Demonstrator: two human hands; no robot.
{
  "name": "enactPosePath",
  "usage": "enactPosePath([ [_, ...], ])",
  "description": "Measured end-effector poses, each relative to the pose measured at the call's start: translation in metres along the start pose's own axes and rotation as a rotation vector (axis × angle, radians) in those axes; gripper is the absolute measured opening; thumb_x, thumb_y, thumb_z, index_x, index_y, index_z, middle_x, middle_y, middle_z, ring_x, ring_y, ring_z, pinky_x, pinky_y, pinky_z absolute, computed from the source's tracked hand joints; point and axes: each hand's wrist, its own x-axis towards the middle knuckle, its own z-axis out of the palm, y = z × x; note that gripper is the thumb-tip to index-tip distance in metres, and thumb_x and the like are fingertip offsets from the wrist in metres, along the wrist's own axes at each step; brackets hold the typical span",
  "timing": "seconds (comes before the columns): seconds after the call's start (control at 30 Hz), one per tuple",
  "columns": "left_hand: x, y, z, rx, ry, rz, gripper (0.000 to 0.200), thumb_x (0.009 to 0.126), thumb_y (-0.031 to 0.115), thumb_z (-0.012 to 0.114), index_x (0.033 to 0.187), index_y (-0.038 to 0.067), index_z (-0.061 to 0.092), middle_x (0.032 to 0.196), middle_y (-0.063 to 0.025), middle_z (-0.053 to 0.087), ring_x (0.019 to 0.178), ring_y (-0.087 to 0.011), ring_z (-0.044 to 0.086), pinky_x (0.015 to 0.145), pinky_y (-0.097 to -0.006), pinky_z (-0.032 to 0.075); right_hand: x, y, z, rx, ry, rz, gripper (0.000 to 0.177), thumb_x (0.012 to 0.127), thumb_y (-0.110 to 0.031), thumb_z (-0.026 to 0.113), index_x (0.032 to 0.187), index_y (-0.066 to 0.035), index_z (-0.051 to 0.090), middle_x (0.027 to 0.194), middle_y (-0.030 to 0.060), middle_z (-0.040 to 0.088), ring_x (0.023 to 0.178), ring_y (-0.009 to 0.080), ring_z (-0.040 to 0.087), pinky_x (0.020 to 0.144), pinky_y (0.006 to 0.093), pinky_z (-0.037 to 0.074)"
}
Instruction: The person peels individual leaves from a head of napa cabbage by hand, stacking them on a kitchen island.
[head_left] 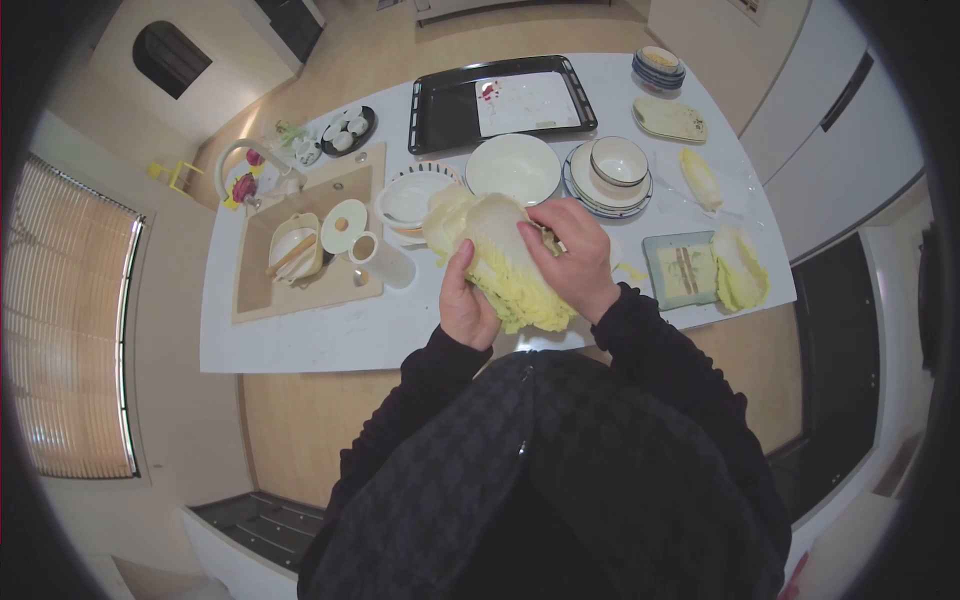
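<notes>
A pale yellow-green napa cabbage is held up in front of me, above the near side of the counter. My left hand grips it from the lower left, thumb on the outer leaves. At its upper right side, the bent fingers of my right hand are closed on a leaf edge. Some right fingertips are hidden by the cabbage and the hand. A loose cabbage leaf lies to the right, partly over a square patterned plate. Farther back on that side is a small yellow cabbage piece.
Behind the cabbage stand a white bowl and stacked plates with a bowl on top. A black baking tray holds a stained white board. To the left are a paper roll and a beige sink.
</notes>
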Motion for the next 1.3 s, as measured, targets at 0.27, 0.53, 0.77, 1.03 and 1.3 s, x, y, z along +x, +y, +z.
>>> enactPosePath([
  [0.27, 0.006, -0.007, -0.015, 0.103, 0.079, -0.136, 0.042, 0.093, 0.023, 0.064, 0.131, 0.009, 0.052, 0.124, -0.0109, 0.062, 0.115, -0.0255, 0.059, 0.099, -0.0397, 0.049, 0.004, -0.005, -0.005, 0.137, 0.102, 0.053, 0.005, 0.089, -0.004, 0.067, 0.091, -0.001, 0.069, 0.084, 0.0104, 0.068, 0.072, 0.0206, 0.062, 0.064, 0.0287, 0.05],
  [0.53, 0.001, 0.012, -0.037, 0.2, 0.271, -0.101, 0.05, 0.09, 0.025, 0.069, 0.131, 0.007, 0.049, 0.126, -0.0169, 0.059, 0.118, -0.0318, 0.057, 0.1, -0.0463, 0.049, 0.033, 0.042, -0.062, 0.249, 0.37, 0.84, 0.022, 0.088, -0.025, 0.071, 0.1, -0.008, 0.066, 0.088, -0.0009, 0.062, 0.077, 0.0078, 0.056, 0.072, 0.0218, 0.046],
  [0.77, -0.012, 0.035, -0.052, 0.133, 0.341, -0.094, 0.046, 0.089, 0.028, 0.07, 0.128, 0.011, 0.053, 0.123, -0.0111, 0.06, 0.117, -0.0277, 0.056, 0.102, -0.0425, 0.046, -0.038, 0.123, -0.076, -0.002, -0.046, 0.953, 0.013, 0.092, -0.022, 0.062, 0.091, -0.009, 0.064, 0.084, -0.0007, 0.06, 0.079, 0.0107, 0.051, 0.074, 0.0248, 0.042],
  [1.03, -0.015, 0.031, -0.053, 0.128, 0.337, -0.116, 0.048, 0.087, 0.028, 0.071, 0.128, 0.012, 0.053, 0.123, -0.0103, 0.06, 0.117, -0.0283, 0.056, 0.102, -0.0437, 0.046, -0.102, 0.156, -0.025, -0.335, -0.448, 0.812, 0.019, 0.09, -0.023, 0.058, 0.094, -0.006, 0.067, 0.09, 0.0079, 0.066, 0.083, 0.0236, 0.06, 0.076, 0.0355, 0.046],
  [1.3, -0.019, 0.029, -0.053, 0.174, 0.242, -0.069, 0.046, 0.086, 0.02, 0.071, 0.127, 0.008, 0.053, 0.12, -0.0124, 0.062, 0.113, -0.0283, 0.059, 0.099, -0.0429, 0.049, -0.055, 0.114, -0.021, -0.439, -0.64, 0.677, 0.026, 0.09, -0.028, 0.064, 0.099, -0.003, 0.064, 0.096, 0.0125, 0.062, 0.089, 0.0273, 0.058, 0.078, 0.0375, 0.047],
])
